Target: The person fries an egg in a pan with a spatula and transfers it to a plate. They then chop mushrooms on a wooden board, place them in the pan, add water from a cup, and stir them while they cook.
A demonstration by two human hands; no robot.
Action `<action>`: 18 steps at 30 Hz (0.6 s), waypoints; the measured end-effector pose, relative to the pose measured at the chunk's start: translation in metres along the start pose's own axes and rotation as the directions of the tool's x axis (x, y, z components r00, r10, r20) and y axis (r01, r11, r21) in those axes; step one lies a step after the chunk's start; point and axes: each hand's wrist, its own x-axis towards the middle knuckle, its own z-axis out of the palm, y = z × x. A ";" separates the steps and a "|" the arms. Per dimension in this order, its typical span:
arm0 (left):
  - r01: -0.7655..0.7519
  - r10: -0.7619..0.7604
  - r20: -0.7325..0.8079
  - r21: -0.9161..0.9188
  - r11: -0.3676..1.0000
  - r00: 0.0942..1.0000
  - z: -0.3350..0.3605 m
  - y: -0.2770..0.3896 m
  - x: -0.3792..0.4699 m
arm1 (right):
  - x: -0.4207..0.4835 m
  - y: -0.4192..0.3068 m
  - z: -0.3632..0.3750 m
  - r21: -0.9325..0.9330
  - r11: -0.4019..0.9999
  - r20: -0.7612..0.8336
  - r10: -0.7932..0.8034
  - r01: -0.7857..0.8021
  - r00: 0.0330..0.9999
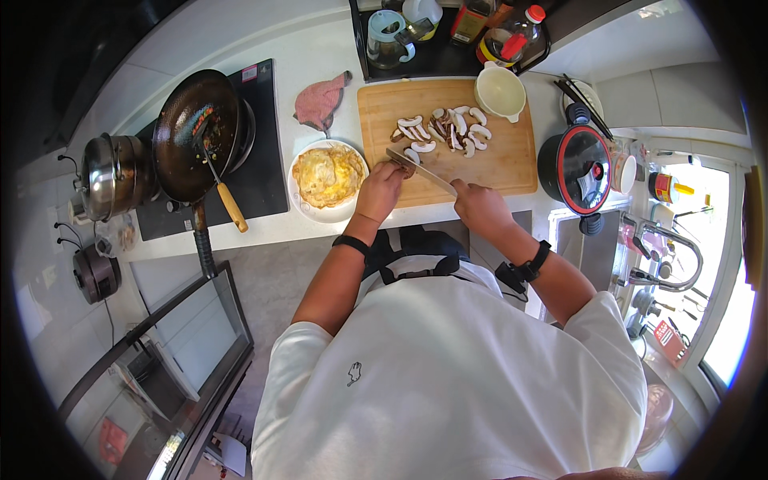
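Note:
My right hand (480, 207) grips a kitchen knife (427, 174), its blade slanting up and left over the wooden cutting board (504, 168). At the board's lower left, my left hand (382, 187) holds a brown mushroom (408, 171), mostly hidden under the fingers, against the blade. One pale slice (411, 155) lies just beyond the blade. Further up the board are several sliced mushrooms (459, 124) in a loose spread. A pale two-handled bowl (500, 91) rests on the board's far right corner. Left of my left hand stands a white plate of fried eggs (330, 175).
A wok (195, 135) with a wooden-handled spatula (231, 206) sits on the black cooktop (264, 138), its handle jutting past the counter edge. Beyond the plate lies a red cloth (321, 101). A lidded pot (579, 170) stands right of the board, bottles (474, 21) behind.

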 end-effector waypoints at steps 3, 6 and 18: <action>-0.013 0.014 0.021 -0.010 1.000 1.000 0.000 -0.001 -0.001 | -0.004 -0.003 -0.003 0.003 1.000 0.008 0.002 -0.002 1.000; -0.025 0.026 -0.014 0.050 0.998 1.000 -0.001 0.003 0.001 | 0.001 -0.003 0.006 -0.002 1.000 0.049 0.027 -0.027 0.998; 0.001 0.001 -0.045 0.052 0.999 0.999 0.006 0.001 -0.005 | -0.001 -0.007 -0.001 0.028 0.999 0.074 0.041 -0.043 0.996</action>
